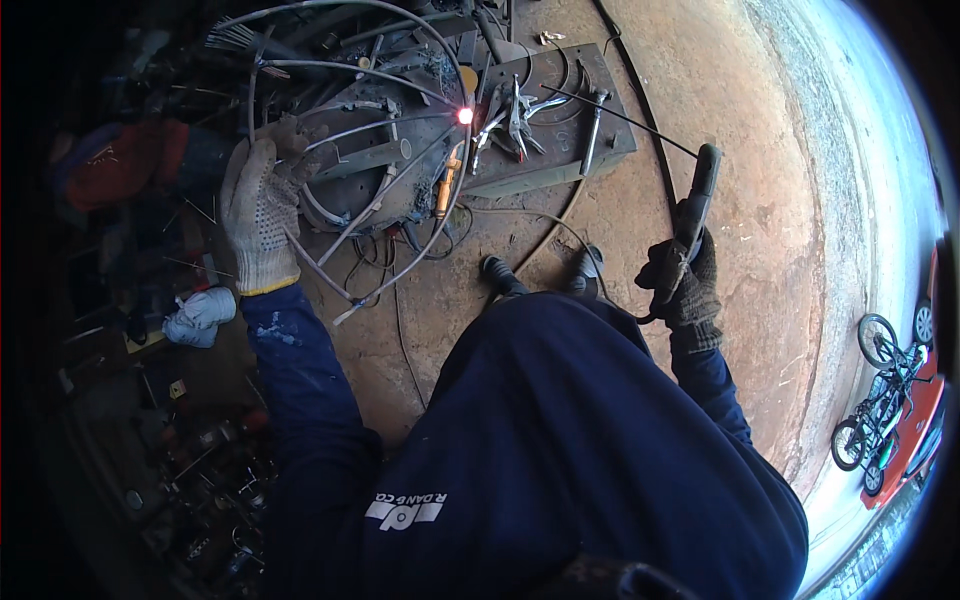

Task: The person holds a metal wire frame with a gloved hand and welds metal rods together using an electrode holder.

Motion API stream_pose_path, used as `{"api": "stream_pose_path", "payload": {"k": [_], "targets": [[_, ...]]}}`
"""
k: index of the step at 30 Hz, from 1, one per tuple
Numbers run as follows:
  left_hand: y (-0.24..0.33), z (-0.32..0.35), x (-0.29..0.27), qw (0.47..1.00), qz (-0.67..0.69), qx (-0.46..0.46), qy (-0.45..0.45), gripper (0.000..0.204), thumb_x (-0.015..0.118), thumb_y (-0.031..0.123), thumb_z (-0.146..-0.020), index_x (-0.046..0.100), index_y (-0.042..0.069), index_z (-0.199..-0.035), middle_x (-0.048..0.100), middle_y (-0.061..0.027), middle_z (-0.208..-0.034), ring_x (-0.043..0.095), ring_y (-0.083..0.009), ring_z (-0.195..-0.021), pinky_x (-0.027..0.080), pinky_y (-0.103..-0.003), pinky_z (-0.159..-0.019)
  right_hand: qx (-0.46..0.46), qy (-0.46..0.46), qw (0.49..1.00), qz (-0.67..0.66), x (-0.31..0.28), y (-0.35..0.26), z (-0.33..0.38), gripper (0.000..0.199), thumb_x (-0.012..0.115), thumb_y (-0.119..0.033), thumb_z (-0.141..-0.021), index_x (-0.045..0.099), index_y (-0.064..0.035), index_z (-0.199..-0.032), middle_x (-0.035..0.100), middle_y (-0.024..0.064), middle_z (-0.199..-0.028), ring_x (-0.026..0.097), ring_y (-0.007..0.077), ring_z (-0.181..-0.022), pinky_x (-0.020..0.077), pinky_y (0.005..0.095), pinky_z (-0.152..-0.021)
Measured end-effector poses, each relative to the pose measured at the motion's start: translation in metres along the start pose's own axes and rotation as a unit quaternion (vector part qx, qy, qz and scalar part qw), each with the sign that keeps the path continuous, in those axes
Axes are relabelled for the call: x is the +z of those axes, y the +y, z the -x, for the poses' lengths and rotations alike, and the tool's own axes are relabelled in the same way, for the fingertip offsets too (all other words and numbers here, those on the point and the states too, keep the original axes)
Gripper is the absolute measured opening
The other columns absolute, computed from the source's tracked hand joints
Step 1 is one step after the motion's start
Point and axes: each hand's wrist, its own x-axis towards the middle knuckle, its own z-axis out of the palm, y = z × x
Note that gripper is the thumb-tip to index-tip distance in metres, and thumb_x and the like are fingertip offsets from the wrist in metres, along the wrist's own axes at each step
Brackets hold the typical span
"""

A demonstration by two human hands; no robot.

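My left hand point(262, 205), in a pale dotted work glove, is closed around the rods of a round frame of bent metal rod point(388, 196), held tilted over the workbench. On the frame's right side a weld spot point(465, 116) glows bright pink-white. In a dark knitted glove, my right hand point(685, 285) grips a black welding electrode holder point(704, 180). A thin electrode point(640, 124) sticks out of it toward the upper left, its tip apart from the glowing spot. Beneath the frame lies a short metal pipe point(365, 160).
Locking pliers point(518, 125) and a hammer point(594, 130) lie on a metal plate point(612, 145). An orange-handled tool point(446, 190) sits beside the frame. Cables point(645, 95) cross the floor. Cluttered tools and a pale cloth point(198, 317) are left; a bicycle point(880, 390) and red car point(915, 425) stand far right.
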Motion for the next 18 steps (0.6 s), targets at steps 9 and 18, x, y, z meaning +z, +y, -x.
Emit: {"api": "stream_pose_path", "payload": {"k": [9, 18], "targets": [[0.016, 0.002, 0.006, 0.995, 0.031, 0.058, -0.071, 0.033, 0.053, 0.016, -0.101, 0.059, -0.009, -0.121, 0.069, -0.0185, -0.106, 0.069, -0.0335, -0.103, 0.061, -0.04, -0.082, -0.012, 0.009, 1.0, 0.014, -0.002, -0.002, -0.004, 0.057, 0.07, -0.016, -0.091, 0.038, -0.0101, -0.138, 0.062, 0.0113, -0.089, 0.065, 0.0221, -0.065, 0.0583, 0.0372, -0.054], [0.027, 0.001, 0.022, 0.995, -0.01, 0.061, -0.081, 0.034, 0.055, 0.018, -0.1, 0.06, -0.01, -0.12, 0.07, -0.0173, -0.102, 0.07, -0.0328, -0.101, 0.06, -0.038, -0.084, 0.0, 0.025, 1.0, 0.01, -0.001, -0.001, -0.006, 0.058, 0.071, -0.016, -0.09, 0.038, -0.0093, -0.138, 0.062, 0.0111, -0.088, 0.065, 0.0209, -0.063, 0.0575, 0.0359, -0.053]]}}
